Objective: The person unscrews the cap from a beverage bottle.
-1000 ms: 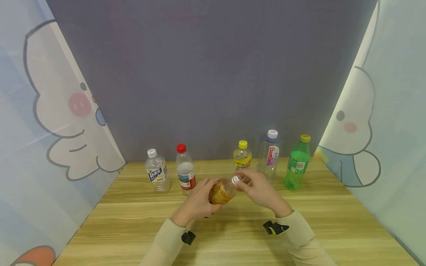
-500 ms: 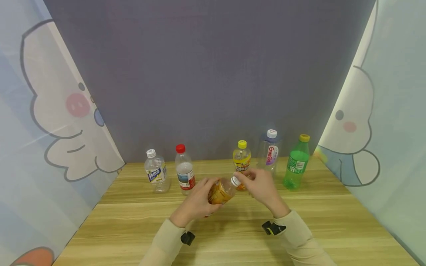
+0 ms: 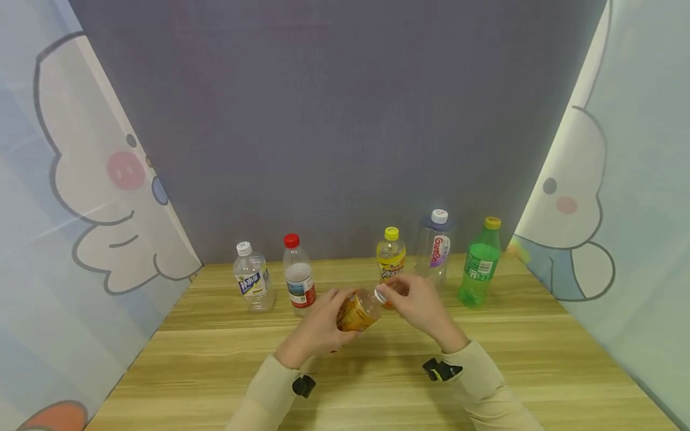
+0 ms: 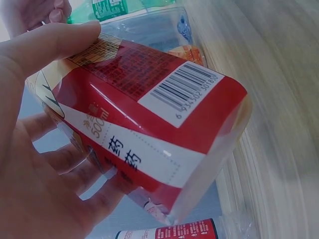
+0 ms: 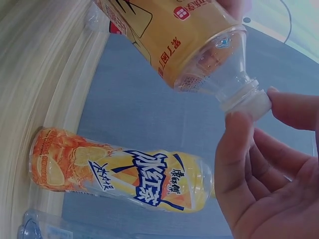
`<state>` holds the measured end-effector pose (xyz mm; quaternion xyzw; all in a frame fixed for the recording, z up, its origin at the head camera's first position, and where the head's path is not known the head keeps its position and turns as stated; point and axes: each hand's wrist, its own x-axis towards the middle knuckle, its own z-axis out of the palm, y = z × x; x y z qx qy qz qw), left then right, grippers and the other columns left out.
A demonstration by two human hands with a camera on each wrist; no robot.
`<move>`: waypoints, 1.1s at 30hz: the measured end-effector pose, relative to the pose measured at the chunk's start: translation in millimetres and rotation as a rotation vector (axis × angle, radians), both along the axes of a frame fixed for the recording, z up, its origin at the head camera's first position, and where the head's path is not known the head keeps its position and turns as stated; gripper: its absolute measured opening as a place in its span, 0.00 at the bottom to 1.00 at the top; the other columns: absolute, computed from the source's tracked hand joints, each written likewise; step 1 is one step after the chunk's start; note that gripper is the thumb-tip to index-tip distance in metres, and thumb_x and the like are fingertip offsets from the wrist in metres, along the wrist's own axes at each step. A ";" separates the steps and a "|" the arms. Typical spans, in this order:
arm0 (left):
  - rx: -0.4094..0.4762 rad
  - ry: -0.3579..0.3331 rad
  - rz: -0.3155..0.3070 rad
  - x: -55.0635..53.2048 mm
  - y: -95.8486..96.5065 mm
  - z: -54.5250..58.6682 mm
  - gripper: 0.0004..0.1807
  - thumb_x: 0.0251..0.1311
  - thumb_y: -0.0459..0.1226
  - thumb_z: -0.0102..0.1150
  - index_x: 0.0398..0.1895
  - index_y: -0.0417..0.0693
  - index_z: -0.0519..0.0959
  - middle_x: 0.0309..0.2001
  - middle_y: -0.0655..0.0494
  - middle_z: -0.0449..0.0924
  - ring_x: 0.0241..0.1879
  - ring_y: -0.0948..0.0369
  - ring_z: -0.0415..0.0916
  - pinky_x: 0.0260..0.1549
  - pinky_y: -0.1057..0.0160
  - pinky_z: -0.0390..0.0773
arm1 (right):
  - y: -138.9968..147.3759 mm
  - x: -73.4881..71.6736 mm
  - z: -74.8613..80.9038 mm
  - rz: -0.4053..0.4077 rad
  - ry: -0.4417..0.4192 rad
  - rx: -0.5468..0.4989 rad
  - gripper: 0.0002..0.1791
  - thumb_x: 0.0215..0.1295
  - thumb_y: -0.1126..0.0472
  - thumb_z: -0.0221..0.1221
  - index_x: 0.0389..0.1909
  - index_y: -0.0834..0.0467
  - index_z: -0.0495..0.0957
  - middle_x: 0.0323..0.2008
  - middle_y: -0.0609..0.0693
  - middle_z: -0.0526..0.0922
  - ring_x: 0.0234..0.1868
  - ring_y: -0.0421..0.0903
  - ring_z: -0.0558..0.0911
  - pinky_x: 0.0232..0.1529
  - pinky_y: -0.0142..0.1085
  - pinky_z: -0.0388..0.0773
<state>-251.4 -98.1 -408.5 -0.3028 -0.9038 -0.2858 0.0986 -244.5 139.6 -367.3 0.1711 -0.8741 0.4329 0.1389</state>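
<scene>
My left hand (image 3: 318, 328) grips a plastic drink bottle (image 3: 357, 311) round its labelled body. The bottle tilts above the table, its neck toward the right. In the left wrist view its red and white label (image 4: 129, 119) with a barcode faces the camera. Thumb and fingers of my right hand (image 3: 423, 304) pinch the white cap (image 5: 254, 103) at the bottle's mouth, and the cap sits at the neck. Behind the right hand stands a yellow-capped iced tea bottle (image 5: 124, 169), partly covered by the hand in the head view.
On the wooden table (image 3: 215, 371), a white-capped bottle (image 3: 253, 278) and a red-capped bottle (image 3: 299, 275) stand at back left. A tall clear bottle (image 3: 435, 251) and a green bottle (image 3: 480, 266) stand at back right. A dark panel (image 3: 345, 120) rises behind them.
The right hand's fingers have shifted round the white cap, turning at the bottle's mouth. The left hand and the bottle have stayed nearly still.
</scene>
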 end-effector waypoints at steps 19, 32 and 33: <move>0.008 -0.044 0.016 1.5 -0.7 2.5 0.45 0.52 0.47 0.77 0.74 0.51 0.66 0.57 0.53 0.73 0.51 0.57 0.73 0.44 0.52 0.78 | 5.2 0.4 2.4 0.133 0.070 0.077 0.17 0.72 0.55 0.62 0.55 0.60 0.81 0.38 0.49 0.85 0.33 0.43 0.82 0.34 0.36 0.80; -0.027 -0.018 0.000 2.8 1.0 2.9 0.45 0.52 0.48 0.77 0.73 0.50 0.67 0.57 0.52 0.74 0.52 0.55 0.73 0.45 0.50 0.77 | 3.0 -0.6 -1.2 -0.126 0.076 0.068 0.23 0.68 0.38 0.62 0.34 0.55 0.87 0.22 0.42 0.82 0.21 0.41 0.77 0.25 0.38 0.74; -0.026 -0.018 0.000 2.8 1.1 2.8 0.45 0.52 0.47 0.78 0.73 0.50 0.67 0.57 0.52 0.74 0.52 0.55 0.73 0.46 0.50 0.77 | 3.2 -0.6 -1.3 -0.125 0.079 0.073 0.23 0.68 0.38 0.62 0.31 0.54 0.87 0.22 0.42 0.81 0.21 0.41 0.76 0.24 0.38 0.74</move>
